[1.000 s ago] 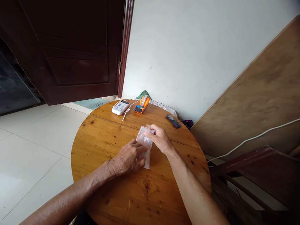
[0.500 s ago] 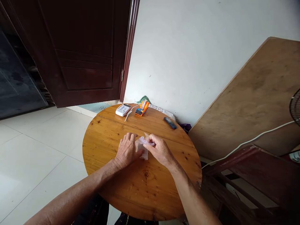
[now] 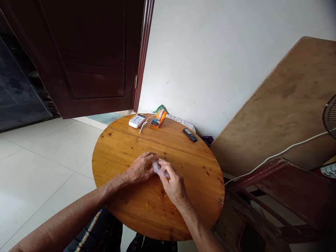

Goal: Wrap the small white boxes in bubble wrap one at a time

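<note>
Between my two hands, over the middle of a round wooden table point(image 3: 126, 210), is a crumpled piece of clear plastic film or bag point(image 3: 159, 169). My right hand point(image 3: 170, 178) pinches its right side between thumb and fingers. My left hand point(image 3: 144, 167) is closed against the plastic's left side, with the fingertips partly hidden behind it. Whether anything lies inside the plastic I cannot make out.
Toward the back of the table lie a white device point(image 3: 137, 121) with a white cable point(image 3: 143, 126), an orange tape dispenser point(image 3: 159, 119) and a dark remote control point(image 3: 190, 134). A wall point(image 3: 194, 63) rises behind. At right are a leaning board point(image 3: 283, 105) and a fan point(image 3: 330, 115).
The plastic has gone from spread out on the table to bunched between my hands. My left fingers have closed in on it, and my right hand has turned and moved slightly nearer me.
</note>
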The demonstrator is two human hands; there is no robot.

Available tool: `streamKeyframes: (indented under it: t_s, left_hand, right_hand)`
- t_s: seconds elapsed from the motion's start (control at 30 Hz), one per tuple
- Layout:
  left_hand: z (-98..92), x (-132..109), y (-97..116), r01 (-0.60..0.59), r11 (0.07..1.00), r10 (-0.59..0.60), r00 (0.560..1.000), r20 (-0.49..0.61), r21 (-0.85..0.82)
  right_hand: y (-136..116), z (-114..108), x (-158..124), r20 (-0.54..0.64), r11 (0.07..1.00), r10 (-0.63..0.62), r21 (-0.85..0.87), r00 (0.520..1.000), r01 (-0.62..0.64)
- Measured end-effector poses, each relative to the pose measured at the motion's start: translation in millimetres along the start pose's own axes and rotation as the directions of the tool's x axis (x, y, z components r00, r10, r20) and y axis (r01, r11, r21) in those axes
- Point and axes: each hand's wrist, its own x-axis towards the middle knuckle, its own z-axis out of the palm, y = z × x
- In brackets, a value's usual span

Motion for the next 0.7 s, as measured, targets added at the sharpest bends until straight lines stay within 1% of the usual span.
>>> streamKeyframes:
  t_s: [0.07,0.13,0.23,0.3,0.37,0.43,0.47,0.5,0.53,0.57,0.6,0.63,0.7]
  left_hand:
    - [-2.9,-6,-1,-0.082,0.996,0.083,0.995,0.057,-0.019]
    - [-3.4,-9,-1,-0.128,0.992,0.126,0.987,0.105,0.011]
    - [0.1,-8,0,-0.118,0.992,0.114,0.991,0.074,0.052]
    - [2.6,-2,1,-0.083,0.996,0.082,0.996,0.034,0.029]
    - [3.4,4,3,-0.017,0.999,0.017,1.000,0.019,-0.043]
    - [2.1,12,3,0.121,0.982,-0.114,0.992,0.056,-0.143]
    - [1.1,16,4,0.212,0.958,-0.198,0.976,0.091,-0.191]
    - [-0.1,20,3,0.310,0.923,-0.286,0.949,0.130,-0.228]
    - [-1.2,25,2,0.399,0.881,-0.368,0.915,0.162,-0.253]
    - [-2.1,29,1,0.465,0.843,-0.431,0.884,0.180,-0.268]
    - [-2.9,32,0,0.504,0.818,-0.471,0.864,0.179,-0.278]
    - [-3.4,36,-2,0.516,0.810,-0.488,0.857,0.165,-0.280]
    - [-4.0,40,-6,0.485,0.838,-0.476,0.874,0.098,-0.249]
  right_hand:
    - [3,0,-1,0.012,0.999,-0.028,-0.031,1.000,0.028]
    - [4,0,-2,0.019,0.998,-0.043,-0.042,0.999,0.044]
    - [3,-1,-1,0.018,0.998,-0.053,-0.025,0.998,0.053]
    - [2,-4,4,0.015,1.000,-0.029,-0.002,0.999,0.029]
    - [2,-7,13,0.008,0.999,0.046,0.026,0.999,-0.046]
    - [4,-10,25,0.007,0.985,0.164,0.052,0.986,-0.164]
    - [7,-11,32,0.017,0.972,0.222,0.075,0.975,-0.223]
    - [9,-12,39,0.040,0.955,0.274,0.111,0.961,-0.277]
    - [13,-12,45,0.074,0.932,0.317,0.161,0.946,-0.325]
    - [16,-12,51,0.120,0.903,0.349,0.223,0.929,-0.368]
    - [19,-11,56,0.176,0.863,0.372,0.295,0.912,-0.409]
    - [22,-10,59,0.235,0.815,0.385,0.367,0.892,-0.448]
    - [26,-9,63,0.330,0.722,0.387,0.472,0.861,-0.506]
